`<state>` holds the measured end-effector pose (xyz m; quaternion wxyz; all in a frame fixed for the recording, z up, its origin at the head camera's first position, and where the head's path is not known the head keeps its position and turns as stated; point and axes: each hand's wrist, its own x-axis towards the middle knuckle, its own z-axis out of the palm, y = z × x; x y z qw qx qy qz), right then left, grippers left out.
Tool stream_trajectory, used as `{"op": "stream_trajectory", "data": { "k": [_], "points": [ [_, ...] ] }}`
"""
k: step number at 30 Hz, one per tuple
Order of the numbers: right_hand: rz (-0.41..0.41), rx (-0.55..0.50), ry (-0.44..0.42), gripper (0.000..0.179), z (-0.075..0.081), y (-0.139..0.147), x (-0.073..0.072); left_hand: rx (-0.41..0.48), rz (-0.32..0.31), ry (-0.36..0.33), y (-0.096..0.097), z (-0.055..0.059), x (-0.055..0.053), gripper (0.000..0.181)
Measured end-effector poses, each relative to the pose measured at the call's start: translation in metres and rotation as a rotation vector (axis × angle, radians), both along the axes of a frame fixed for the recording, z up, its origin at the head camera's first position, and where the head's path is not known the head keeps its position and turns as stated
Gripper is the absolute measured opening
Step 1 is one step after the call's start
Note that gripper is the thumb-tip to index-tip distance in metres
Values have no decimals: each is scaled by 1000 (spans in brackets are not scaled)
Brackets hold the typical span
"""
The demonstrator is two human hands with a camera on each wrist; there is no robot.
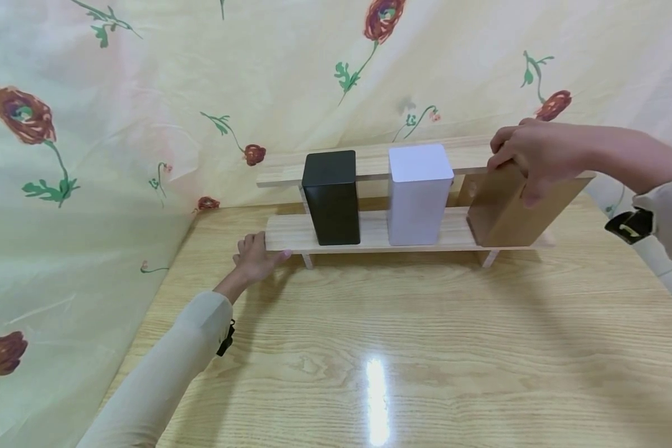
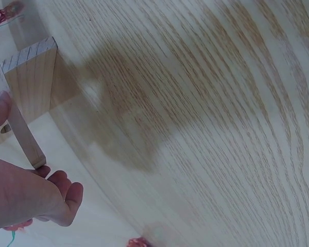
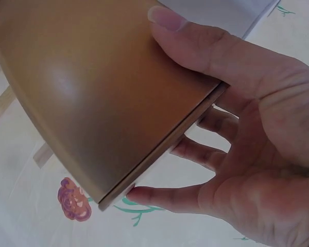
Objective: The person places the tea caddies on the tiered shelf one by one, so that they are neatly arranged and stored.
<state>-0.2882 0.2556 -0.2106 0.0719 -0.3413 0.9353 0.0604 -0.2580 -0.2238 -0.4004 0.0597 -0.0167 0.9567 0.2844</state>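
Observation:
A two-tier wooden shelf [image 1: 284,234] stands near the back of the table. At its left end my left hand [image 1: 252,258] holds the lower board; in the left wrist view the thumb of the left hand [image 2: 28,195] lies on the board [image 2: 26,134], fingers bent near its end. My right hand [image 1: 546,152] grips a gold rectangular tin [image 1: 518,214] from above, at the shelf's right end. The tin leans to the right. In the right wrist view, the thumb of my right hand [image 3: 252,103] presses one face of the gold tin [image 3: 87,98], fingers at the lid edge.
A black tin [image 1: 336,211] and a white tin [image 1: 417,211] stand upright on the lower board, left of the gold one. Flower-printed cloth [image 1: 291,74] hangs behind the shelf and at the sides. The wood-grain table [image 1: 291,348] stretches out in front.

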Motion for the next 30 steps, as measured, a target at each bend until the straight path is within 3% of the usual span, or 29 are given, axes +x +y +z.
{"op": "stream_trajectory", "data": {
  "k": [16, 23, 30],
  "points": [
    [-68, -16, -83, 75, -10, -11, -16, -7, 3, -5, -2, -1, -1, 84],
    [-102, -18, -102, 74, -9, -13, -15, -7, -1, 1, -3, -1, -2, 82],
    [-82, -18, -88, 72, -9, -15, -10, -11, -9, -3, -4, -1, -1, 83]
  ]
}}
